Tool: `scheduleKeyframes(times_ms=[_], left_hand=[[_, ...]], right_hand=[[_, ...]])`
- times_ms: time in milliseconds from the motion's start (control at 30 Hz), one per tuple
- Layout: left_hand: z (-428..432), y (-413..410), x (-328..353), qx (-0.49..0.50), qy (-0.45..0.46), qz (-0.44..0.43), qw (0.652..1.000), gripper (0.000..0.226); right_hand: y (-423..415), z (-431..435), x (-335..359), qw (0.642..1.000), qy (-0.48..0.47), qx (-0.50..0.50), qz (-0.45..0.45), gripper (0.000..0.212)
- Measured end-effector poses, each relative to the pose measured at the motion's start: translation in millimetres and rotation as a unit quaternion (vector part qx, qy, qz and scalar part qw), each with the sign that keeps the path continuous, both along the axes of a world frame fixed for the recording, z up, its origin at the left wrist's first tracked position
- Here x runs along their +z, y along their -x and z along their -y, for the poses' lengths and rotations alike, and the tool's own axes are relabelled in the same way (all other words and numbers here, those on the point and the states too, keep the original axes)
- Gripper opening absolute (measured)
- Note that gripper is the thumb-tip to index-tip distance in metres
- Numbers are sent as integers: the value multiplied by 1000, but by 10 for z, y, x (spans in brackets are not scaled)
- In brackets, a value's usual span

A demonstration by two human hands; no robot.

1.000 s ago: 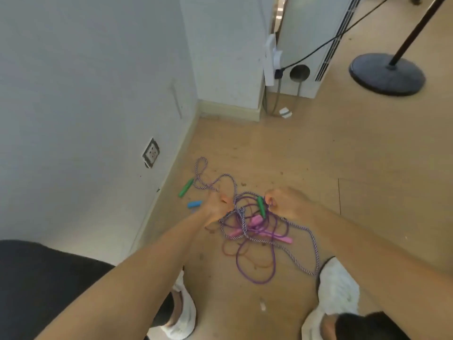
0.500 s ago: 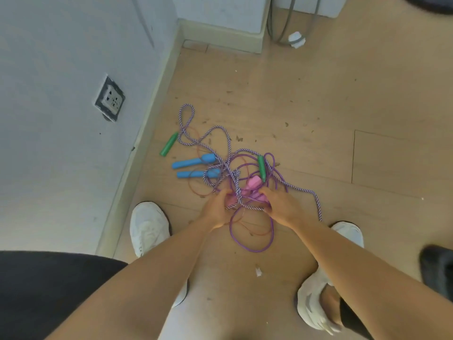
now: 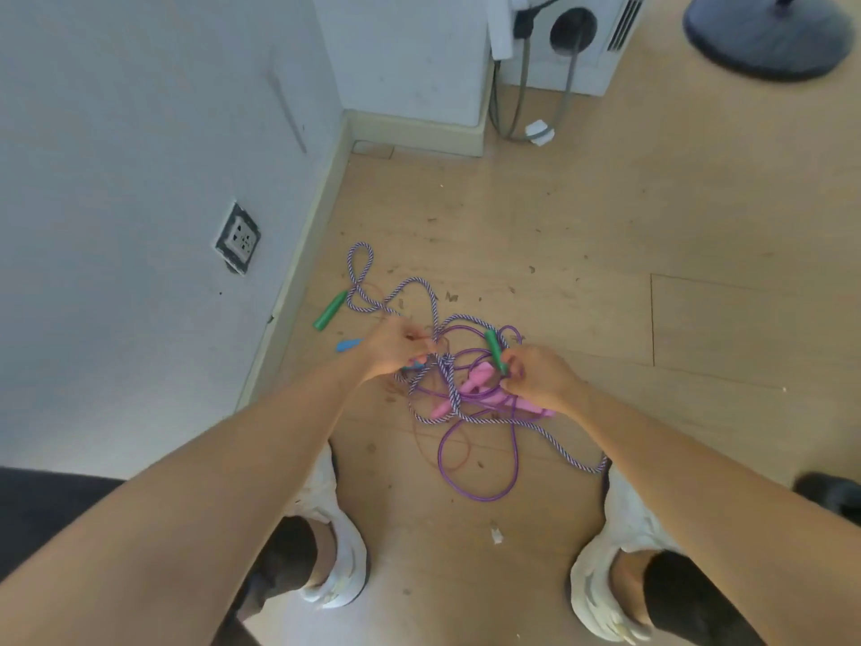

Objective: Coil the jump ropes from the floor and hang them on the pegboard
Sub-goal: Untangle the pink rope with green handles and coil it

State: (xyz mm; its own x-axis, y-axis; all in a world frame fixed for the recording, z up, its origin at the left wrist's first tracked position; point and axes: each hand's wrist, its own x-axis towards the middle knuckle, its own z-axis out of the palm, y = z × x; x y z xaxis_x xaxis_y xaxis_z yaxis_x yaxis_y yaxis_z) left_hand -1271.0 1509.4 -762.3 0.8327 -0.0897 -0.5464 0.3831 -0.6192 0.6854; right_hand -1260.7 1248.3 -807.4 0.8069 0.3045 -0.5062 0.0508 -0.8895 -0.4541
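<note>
I look down from the head camera at the jump ropes, which lie in one tangle on the wooden floor (image 3: 605,226), close to the edge where it meets the wall (image 3: 140,132). None of them is coiled yet.

My left hand (image 3: 396,349) is over the left side of the tangle. Its fingers are curled together and pinch the striped rope (image 3: 449,384) just where this rope crosses down into the knot. A blue handle (image 3: 348,345) passes under this hand. I cannot tell if the hand touches it.

My right hand (image 3: 543,377) is on the right side of the tangle, a little apart from the left one. Its thumb and fingers are pressed together on the lower end of the second green handle (image 3: 495,349), which stands tilted. Whether the thin purple rope (image 3: 487,498) is also inside this pinch, I cannot tell.

Between the two hands lie the pink handles (image 3: 475,382), under the striped rope. The first green handle (image 3: 331,311) lies alone beside the skirting board, touching no hand. A long loop of the purple rope reaches toward my white shoes (image 3: 340,552).

On the wall is a socket (image 3: 237,237). At the far edge of the floor stand a white unit (image 3: 577,62) with cables and a dark round base (image 3: 768,35).
</note>
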Motion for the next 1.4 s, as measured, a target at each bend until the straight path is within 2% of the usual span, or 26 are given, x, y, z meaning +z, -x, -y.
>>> scheduleKeyframes(times_ms=[67, 167, 200, 267, 333, 400, 600, 700, 833, 967, 1067, 1133, 1167, 1200, 1267, 1333, 1400], left_hand=[[44, -140, 408, -60, 46, -8, 997, 24], [114, -289, 985, -138, 49, 6, 989, 17], [130, -321, 1187, -151, 52, 12, 987, 12], [123, -385, 1579, -172, 52, 46, 983, 17], [83, -434, 1978, -174, 54, 90, 979, 21], [22, -462, 2346, -154, 58, 134, 977, 21], [-374, -498, 2860, -57, 17, 226, 972, 15], [-556, -491, 2820, 15, -13, 259, 966, 16], [-672, -524, 2743, 127, -17, 280, 951, 16], [-658, -598, 2796, 182, 11, 287, 940, 16], [-617, -614, 2816, 159, 18, 245, 956, 19], [-578, -601, 2847, 149, 74, 190, 968, 21], [-561, -598, 2863, 152, 120, 167, 967, 20], [-534, -594, 2882, 157, 169, 149, 962, 20], [-450, -597, 2929, 171, 255, 126, 943, 20], [-316, -591, 2993, 185, 335, 111, 917, 21], [-146, -558, 3061, 196, 403, 101, 888, 20]], right_hand=[[-94, -137, 287, 997, -74, -20, 6, 55], [-225, -400, 851, 978, -207, -24, 7, 76], [-271, -475, 1022, 968, -249, -19, -11, 77], [-357, -580, 1297, 954, -297, 15, -38, 57], [-412, -617, 1549, 952, -300, 44, -52, 29], [-450, -594, 1763, 948, -312, 20, -60, 14], [-562, -249, 2409, 966, -258, -12, 15, 15], [-581, -51, 2686, 978, -209, -5, 26, 3], [-525, 155, 2889, 987, -152, 11, 50, 8], [-514, 173, 3055, 979, -177, -39, 97, 10], [-580, 87, 3154, 947, -259, -120, 150, 7], [-646, 56, 3132, 913, -299, -225, 164, 14], [-665, 57, 3103, 908, -269, -258, 192, 28], [-668, 52, 3074, 911, -221, -266, 223, 39], [-616, -5, 3055, 918, -192, -244, 247, 38], [-516, -148, 3070, 927, -262, -197, 181, 26], [-386, -353, 3063, 930, -331, -145, 68, 26]])
